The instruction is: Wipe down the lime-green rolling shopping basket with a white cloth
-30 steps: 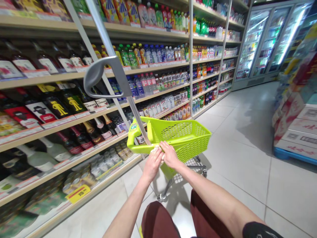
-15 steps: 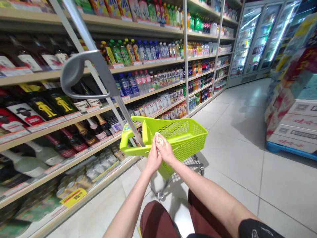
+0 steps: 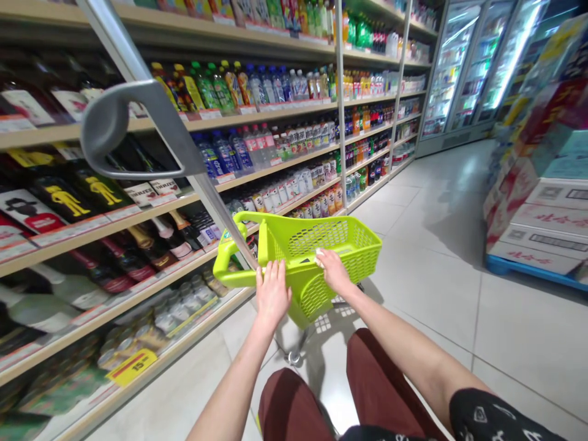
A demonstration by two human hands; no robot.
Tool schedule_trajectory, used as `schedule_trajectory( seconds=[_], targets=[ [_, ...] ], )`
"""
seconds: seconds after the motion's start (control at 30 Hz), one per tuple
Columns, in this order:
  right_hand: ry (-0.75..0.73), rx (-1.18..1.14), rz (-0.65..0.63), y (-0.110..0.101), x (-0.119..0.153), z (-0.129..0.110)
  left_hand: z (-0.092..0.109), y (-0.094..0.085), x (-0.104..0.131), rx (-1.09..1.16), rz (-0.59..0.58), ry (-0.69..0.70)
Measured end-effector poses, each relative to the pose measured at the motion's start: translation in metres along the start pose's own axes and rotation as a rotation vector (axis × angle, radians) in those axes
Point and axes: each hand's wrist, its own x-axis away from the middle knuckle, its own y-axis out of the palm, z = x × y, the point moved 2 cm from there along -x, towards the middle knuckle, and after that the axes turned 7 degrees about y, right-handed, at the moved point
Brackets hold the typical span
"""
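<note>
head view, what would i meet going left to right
Yellow price sign → left hand resting on the green cart → right hand with a white scrap at its fingers → stacked cartons.

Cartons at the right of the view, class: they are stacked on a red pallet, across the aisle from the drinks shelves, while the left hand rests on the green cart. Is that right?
Not quite: the pallet is blue, as the head view shows. The cartons are across from the drinks shelves, and the left hand rests on the green cart.
</note>
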Motion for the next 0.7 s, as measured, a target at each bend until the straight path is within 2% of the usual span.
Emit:
schedule_trajectory(
  seconds=[0.07, 0.13, 0.3, 0.37, 0.4, 0.5, 0.63, 0.7],
  targets=[
    [0.086, 0.050, 0.031, -0.010, 0.001, 0.018, 0.001, 0.000, 0.000, -0.011, -0.006, -0.001],
    [0.098, 0.071, 0.035, -0.012, 0.002, 0.015, 0.002, 0.001, 0.001, -0.022, -0.006, -0.006],
    [-0.154, -0.008, -0.011, 0.009, 0.010, -0.042, 0.005, 0.003, 0.002, -0.020, -0.002, -0.001],
    [-0.202, -0.029, -0.019, 0.013, 0.012, -0.052, 0.004, 0.003, 0.004, -0.015, 0.000, -0.001],
    [-0.211, -0.029, -0.027, 0.013, 0.013, -0.050, 0.003, 0.003, 0.005, -0.013, 0.003, -0.001],
    [-0.162, 0.020, -0.039, 0.001, 0.011, -0.015, 0.001, 0.004, 0.008, -0.013, 0.010, -0.005],
    [0.047, 0.127, 0.011, -0.027, 0.006, 0.049, 0.002, 0.004, 0.010, -0.022, 0.008, -0.001],
    [0.132, 0.149, 0.054, -0.035, 0.004, 0.062, 0.004, 0.003, 0.010, -0.021, 0.010, -0.004]
  ],
)
